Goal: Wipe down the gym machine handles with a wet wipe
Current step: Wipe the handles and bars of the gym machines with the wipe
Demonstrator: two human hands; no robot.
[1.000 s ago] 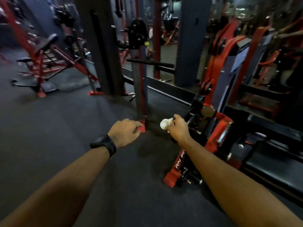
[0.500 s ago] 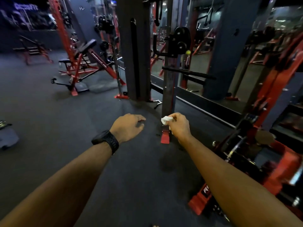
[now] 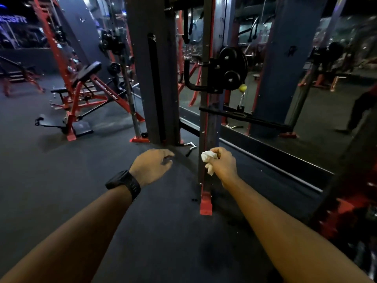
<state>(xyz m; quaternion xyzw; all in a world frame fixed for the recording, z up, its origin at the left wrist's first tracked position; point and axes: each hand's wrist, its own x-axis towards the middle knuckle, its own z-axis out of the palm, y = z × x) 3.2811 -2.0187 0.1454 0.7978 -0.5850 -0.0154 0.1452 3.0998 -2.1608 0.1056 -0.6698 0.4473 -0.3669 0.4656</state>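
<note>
Right hand (image 3: 223,164): held out in front of the body, fingers curled into a fist and pinching the wipe against the thumb.
Wipe (image 3: 207,161): a crumpled white wad that sticks out of the right fist on the thumb side, with a tail hanging below. It lies just in front of the post's lower part; whether it touches the post cannot be told.
Left hand (image 3: 150,166): beside the right hand and apart from it, back up, fingers loosely bent and slightly spread, holding nothing.
Watch (image 3: 124,183): black, on the left wrist.
Post (image 3: 206,119): a dark upright of the cable machine, standing on the floor (image 3: 61,180) on a red foot (image 3: 206,203).
Pulley block (image 3: 232,64): black, mounted on the post above the hands.
Ball (image 3: 242,87): yellow, hanging just under the pulley block.
Bar handle (image 3: 265,121): long and black, clipped below the ball, running right from the post, well above the wipe.
Curl bar (image 3: 189,148): chrome, lying on the floor left of the post's base.
Bench (image 3: 89,71): a red-framed machine with a black pad, near the floor's far left edge.
</note>
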